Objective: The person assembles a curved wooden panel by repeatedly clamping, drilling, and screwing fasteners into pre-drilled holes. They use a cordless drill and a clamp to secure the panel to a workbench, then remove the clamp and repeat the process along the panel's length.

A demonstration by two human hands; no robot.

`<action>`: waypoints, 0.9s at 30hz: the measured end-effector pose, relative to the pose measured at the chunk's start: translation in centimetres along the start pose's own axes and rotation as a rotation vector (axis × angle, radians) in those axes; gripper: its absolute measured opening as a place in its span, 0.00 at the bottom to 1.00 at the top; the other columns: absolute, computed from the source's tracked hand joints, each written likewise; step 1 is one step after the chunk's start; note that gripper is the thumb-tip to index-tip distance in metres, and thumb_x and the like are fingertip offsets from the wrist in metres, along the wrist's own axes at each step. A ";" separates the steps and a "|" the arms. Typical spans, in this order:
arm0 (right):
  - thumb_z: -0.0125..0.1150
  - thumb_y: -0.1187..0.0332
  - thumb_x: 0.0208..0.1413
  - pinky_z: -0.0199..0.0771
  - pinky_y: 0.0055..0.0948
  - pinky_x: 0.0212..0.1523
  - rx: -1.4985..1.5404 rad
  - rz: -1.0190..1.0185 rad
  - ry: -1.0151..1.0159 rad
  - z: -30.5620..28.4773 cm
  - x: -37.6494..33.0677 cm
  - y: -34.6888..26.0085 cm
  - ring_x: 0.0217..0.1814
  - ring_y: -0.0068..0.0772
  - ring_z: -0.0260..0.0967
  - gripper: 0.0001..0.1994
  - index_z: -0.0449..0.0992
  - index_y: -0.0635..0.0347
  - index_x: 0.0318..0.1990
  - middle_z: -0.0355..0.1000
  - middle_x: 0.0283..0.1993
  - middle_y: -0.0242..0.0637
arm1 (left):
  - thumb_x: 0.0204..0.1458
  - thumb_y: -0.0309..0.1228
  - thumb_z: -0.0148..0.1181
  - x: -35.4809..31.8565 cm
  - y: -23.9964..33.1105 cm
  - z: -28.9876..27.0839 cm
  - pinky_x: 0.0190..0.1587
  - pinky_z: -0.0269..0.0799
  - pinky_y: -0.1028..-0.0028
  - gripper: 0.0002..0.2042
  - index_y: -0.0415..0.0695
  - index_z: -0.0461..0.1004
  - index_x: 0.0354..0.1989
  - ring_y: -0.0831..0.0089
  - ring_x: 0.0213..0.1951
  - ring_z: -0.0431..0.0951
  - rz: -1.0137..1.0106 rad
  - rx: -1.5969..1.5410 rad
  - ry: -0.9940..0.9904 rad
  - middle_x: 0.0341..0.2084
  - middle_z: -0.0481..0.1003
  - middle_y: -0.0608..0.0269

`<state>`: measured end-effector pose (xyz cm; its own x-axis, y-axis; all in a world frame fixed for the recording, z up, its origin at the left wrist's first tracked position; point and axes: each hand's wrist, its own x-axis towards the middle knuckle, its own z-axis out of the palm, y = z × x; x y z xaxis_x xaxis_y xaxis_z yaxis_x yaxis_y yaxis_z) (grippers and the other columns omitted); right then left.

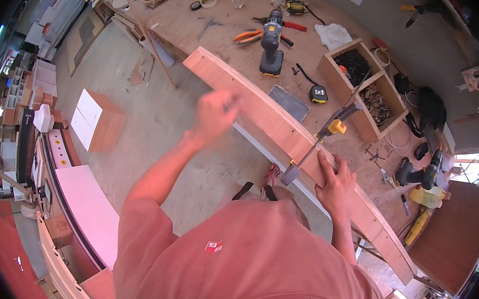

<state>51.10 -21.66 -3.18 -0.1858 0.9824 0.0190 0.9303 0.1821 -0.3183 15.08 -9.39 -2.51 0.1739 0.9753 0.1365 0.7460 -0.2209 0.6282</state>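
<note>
A long, narrow wooden board (265, 116) with small holes lies along the near edge of the workbench. A bar clamp (313, 147) with a yellow handle crosses the board. My right hand (336, 185) rests on the board just nearer than the clamp, its fingers stretched out over the wood. Beside the board's far half, my left hand (215, 116) is raised with curled fingers. Motion blurs this hand; a small dark shape shows at its fingertips, too unclear to name.
On the workbench (228, 25) are a cordless drill (271, 44), orange-handled pliers (248, 36), a tape measure (318, 93) and a divided wooden box (384, 74) of screws. Another drill (423, 170) lies at the right. A white-topped box (96, 121) stands on the floor at left.
</note>
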 end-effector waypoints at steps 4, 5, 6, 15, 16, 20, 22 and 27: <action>0.73 0.73 0.39 0.66 0.43 0.51 -0.010 0.003 -0.001 -0.4 0.0 -0.2 0.58 0.45 0.72 0.43 0.72 0.37 0.69 0.69 0.61 0.46 | 0.55 0.40 0.71 12.1 -3.6 2.7 0.58 0.75 0.63 0.34 0.42 0.67 0.68 0.61 0.58 0.79 -0.118 -0.203 0.052 0.59 0.76 0.48; 0.75 0.71 0.39 0.66 0.43 0.51 0.002 -0.001 0.005 -0.3 0.2 -0.3 0.58 0.45 0.72 0.43 0.72 0.37 0.69 0.69 0.62 0.45 | 0.53 0.43 0.73 15.1 -4.5 4.4 0.61 0.74 0.62 0.39 0.42 0.64 0.71 0.58 0.61 0.77 -0.105 -0.128 0.031 0.62 0.74 0.48; 0.77 0.69 0.39 0.66 0.43 0.51 0.016 -0.006 0.000 -0.2 0.0 -0.6 0.58 0.45 0.72 0.43 0.73 0.37 0.69 0.68 0.63 0.45 | 0.51 0.46 0.74 17.9 -7.0 7.0 0.63 0.71 0.61 0.42 0.43 0.62 0.72 0.58 0.63 0.74 -0.163 -0.060 -0.012 0.63 0.73 0.48; 0.86 0.55 0.32 0.69 0.43 0.55 0.195 -0.002 0.041 -0.2 -0.6 0.3 0.59 0.46 0.71 0.45 0.75 0.45 0.66 0.68 0.65 0.43 | 0.46 0.42 0.79 23.5 -9.9 13.7 0.62 0.70 0.63 0.42 0.42 0.66 0.68 0.59 0.60 0.76 -0.212 -0.566 0.130 0.58 0.76 0.51; 0.86 0.55 0.32 0.69 0.43 0.54 0.268 0.006 0.042 -0.1 -0.5 0.3 0.58 0.47 0.72 0.45 0.76 0.46 0.65 0.68 0.64 0.43 | 0.47 0.41 0.79 23.3 -10.6 13.2 0.60 0.72 0.63 0.38 0.41 0.68 0.66 0.62 0.58 0.77 -0.200 -0.608 0.176 0.56 0.78 0.53; 0.83 0.60 0.43 0.70 0.30 0.39 0.387 -0.013 0.256 1.2 -1.0 2.4 0.46 0.34 0.71 0.36 0.76 0.52 0.64 0.71 0.53 0.39 | 0.52 0.36 0.76 22.4 -3.4 10.0 0.51 0.74 0.69 0.27 0.41 0.73 0.58 0.72 0.47 0.78 -0.181 -1.005 0.155 0.46 0.78 0.61; 0.78 0.67 0.51 0.68 0.27 0.34 0.444 0.104 0.309 1.1 -1.3 2.2 0.40 0.28 0.70 0.29 0.77 0.57 0.61 0.71 0.47 0.37 | 0.54 0.33 0.74 21.0 -0.5 7.0 0.51 0.74 0.70 0.24 0.40 0.72 0.57 0.74 0.46 0.77 -0.165 -1.163 0.190 0.45 0.77 0.63; 0.64 0.71 0.65 0.54 0.18 0.29 0.819 0.241 0.508 1.2 -3.6 0.8 0.31 0.13 0.56 0.18 0.73 0.63 0.60 0.67 0.39 0.27 | 0.55 0.32 0.71 14.2 5.2 -2.3 0.44 0.77 0.70 0.19 0.42 0.74 0.52 0.74 0.40 0.79 0.179 -1.453 0.200 0.40 0.76 0.64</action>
<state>52.11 -25.15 -4.58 0.3150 0.9255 0.2104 0.3844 0.0783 -0.9199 19.94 3.31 4.51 0.0122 0.9479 0.3182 -0.5801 -0.2525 0.7744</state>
